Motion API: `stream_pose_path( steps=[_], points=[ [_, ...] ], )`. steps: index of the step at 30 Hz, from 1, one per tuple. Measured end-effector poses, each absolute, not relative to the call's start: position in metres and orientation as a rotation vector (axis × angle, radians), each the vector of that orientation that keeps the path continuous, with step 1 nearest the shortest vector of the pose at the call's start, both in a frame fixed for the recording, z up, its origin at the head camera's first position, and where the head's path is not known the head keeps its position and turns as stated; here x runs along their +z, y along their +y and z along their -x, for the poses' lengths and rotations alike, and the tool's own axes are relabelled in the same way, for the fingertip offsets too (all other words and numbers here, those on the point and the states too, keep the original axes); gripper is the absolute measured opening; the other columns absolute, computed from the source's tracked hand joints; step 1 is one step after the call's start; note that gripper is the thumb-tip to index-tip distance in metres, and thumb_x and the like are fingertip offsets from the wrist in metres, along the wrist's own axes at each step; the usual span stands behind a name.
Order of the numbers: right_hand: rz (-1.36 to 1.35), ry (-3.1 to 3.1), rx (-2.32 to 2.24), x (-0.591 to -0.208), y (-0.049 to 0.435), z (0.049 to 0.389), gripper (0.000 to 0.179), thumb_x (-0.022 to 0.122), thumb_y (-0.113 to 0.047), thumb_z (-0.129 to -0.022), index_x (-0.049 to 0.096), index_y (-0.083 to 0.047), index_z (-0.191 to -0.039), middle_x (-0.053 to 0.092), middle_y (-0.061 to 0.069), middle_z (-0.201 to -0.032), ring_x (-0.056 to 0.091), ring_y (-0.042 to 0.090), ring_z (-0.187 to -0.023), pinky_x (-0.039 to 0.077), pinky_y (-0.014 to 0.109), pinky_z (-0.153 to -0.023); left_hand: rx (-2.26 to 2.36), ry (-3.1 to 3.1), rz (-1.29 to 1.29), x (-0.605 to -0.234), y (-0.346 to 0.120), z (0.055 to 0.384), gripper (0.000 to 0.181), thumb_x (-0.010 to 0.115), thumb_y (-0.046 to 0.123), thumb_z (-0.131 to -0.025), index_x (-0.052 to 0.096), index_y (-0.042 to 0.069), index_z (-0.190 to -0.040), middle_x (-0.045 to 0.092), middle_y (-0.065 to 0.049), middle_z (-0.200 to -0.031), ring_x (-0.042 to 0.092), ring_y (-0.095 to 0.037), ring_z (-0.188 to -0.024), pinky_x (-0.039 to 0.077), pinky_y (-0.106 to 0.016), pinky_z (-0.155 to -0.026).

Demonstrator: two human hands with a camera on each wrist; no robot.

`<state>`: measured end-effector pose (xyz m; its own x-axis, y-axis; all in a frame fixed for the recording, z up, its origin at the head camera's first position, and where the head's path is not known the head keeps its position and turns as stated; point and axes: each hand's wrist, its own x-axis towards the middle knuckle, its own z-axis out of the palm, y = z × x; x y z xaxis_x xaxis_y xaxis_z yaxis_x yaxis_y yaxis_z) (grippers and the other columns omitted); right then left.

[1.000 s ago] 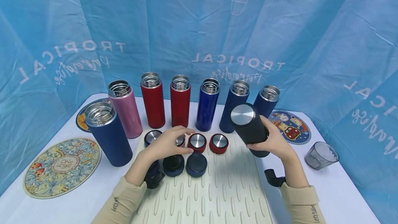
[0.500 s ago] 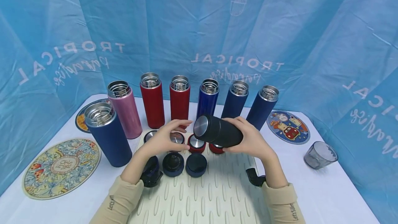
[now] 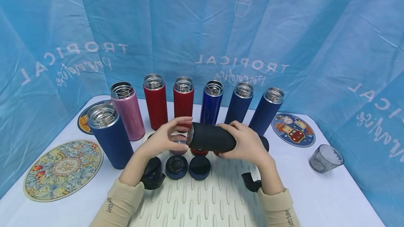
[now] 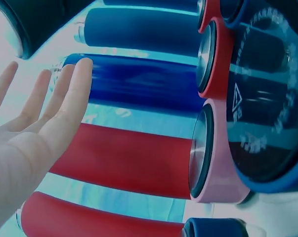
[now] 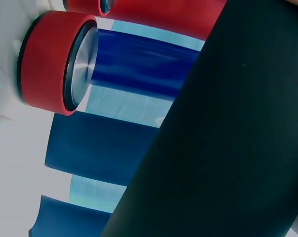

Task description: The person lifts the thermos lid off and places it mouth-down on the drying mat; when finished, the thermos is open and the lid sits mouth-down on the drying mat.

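Note:
My right hand (image 3: 243, 141) grips a black thermos bottle (image 3: 213, 137), tilted almost level above the mat, its silver-disc end towards my left hand. The bottle's dark body (image 5: 228, 148) fills the right side of the right wrist view. A dark rounded piece (image 3: 265, 143) shows behind the right hand; I cannot tell whether it belongs to the bottle. My left hand (image 3: 162, 137) hovers beside that silver end, fingers spread and thumb apart. In the left wrist view its fingers (image 4: 79, 81) are extended, with a gap to the bottle. Below lie several bottle lids, including a navy lid (image 3: 200, 167).
Uncapped bottles stand along the back: pink (image 3: 128, 115), red (image 3: 155, 106), glossy blue (image 3: 211, 106) and navy (image 3: 266, 113). A large navy bottle (image 3: 112, 141) stands at left. A glass (image 3: 326, 158), a round placemat (image 3: 64, 169) and a cream mat (image 3: 202, 202) share the table.
My right hand has carried the black bottle leftwards and tipped it from leaning to nearly level, its silver end now beside my left hand. The left hand has shifted slightly left and up.

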<state>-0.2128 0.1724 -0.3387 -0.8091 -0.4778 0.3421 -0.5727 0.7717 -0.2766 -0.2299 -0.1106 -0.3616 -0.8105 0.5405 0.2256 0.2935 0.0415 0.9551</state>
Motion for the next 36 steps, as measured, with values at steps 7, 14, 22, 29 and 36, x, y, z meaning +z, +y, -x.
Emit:
stream_pose_path(
  steps=[7, 14, 22, 29, 36],
  points=[
    [-0.825, -2.662, 0.36, -0.339, 0.169, 0.21, 0.077, 0.083, -0.046, -0.055, 0.056, -0.029, -0.125, 0.055, -0.001, -0.096, 0.054, 0.017, -0.082, 0.048, 0.038, -0.073, 1.833, 2.093, -0.889, -0.361, -0.102, 0.226, 0.075, 0.076, 0.008, -0.072, 0.04, 0.013, -0.138, 0.044, -0.012, -0.133, 0.049, -0.031, -0.114, 0.05, -0.042, -0.086],
    [-0.824, -2.646, 0.27, -0.34, 0.166, 0.208, 0.077, 0.083, -0.047, -0.055, 0.057, -0.027, -0.124, 0.057, 0.0, -0.096, 0.056, 0.019, -0.082, 0.049, 0.038, -0.075, 1.757, 2.207, -0.869, -0.362, -0.095, 0.222, 0.068, 0.077, 0.011, -0.072, 0.045, 0.014, -0.132, 0.045, -0.01, -0.127, 0.053, -0.03, -0.106, 0.053, -0.037, -0.081],
    [-0.828, -2.601, 0.208, -0.339, 0.163, 0.206, 0.078, 0.084, -0.044, -0.054, 0.056, -0.027, -0.125, 0.056, 0.002, -0.098, 0.056, 0.021, -0.085, 0.047, 0.039, -0.077, 1.756, 2.319, -0.864, -0.362, -0.096, 0.222, 0.063, 0.08, 0.009, -0.068, 0.052, 0.016, -0.124, 0.051, -0.008, -0.118, 0.058, -0.026, -0.096, 0.053, -0.037, -0.079],
    [-0.85, -2.522, 0.176, -0.34, 0.162, 0.206, 0.079, 0.085, -0.042, -0.054, 0.056, -0.027, -0.125, 0.057, 0.004, -0.099, 0.056, 0.024, -0.085, 0.048, 0.04, -0.076, 1.784, 2.319, -0.83, -0.359, -0.097, 0.22, 0.061, 0.081, 0.008, -0.066, 0.055, 0.015, -0.121, 0.056, -0.01, -0.114, 0.059, -0.027, -0.094, 0.054, -0.037, -0.077],
    [-0.858, -2.467, 0.158, -0.341, 0.162, 0.206, 0.078, 0.085, -0.045, -0.054, 0.056, -0.027, -0.124, 0.058, 0.004, -0.098, 0.056, 0.024, -0.084, 0.048, 0.039, -0.075, 1.804, 2.308, -0.742, -0.356, -0.096, 0.219, 0.06, 0.081, 0.009, -0.066, 0.055, 0.016, -0.12, 0.054, -0.011, -0.117, 0.057, -0.03, -0.099, 0.055, -0.037, -0.075]
  ],
)
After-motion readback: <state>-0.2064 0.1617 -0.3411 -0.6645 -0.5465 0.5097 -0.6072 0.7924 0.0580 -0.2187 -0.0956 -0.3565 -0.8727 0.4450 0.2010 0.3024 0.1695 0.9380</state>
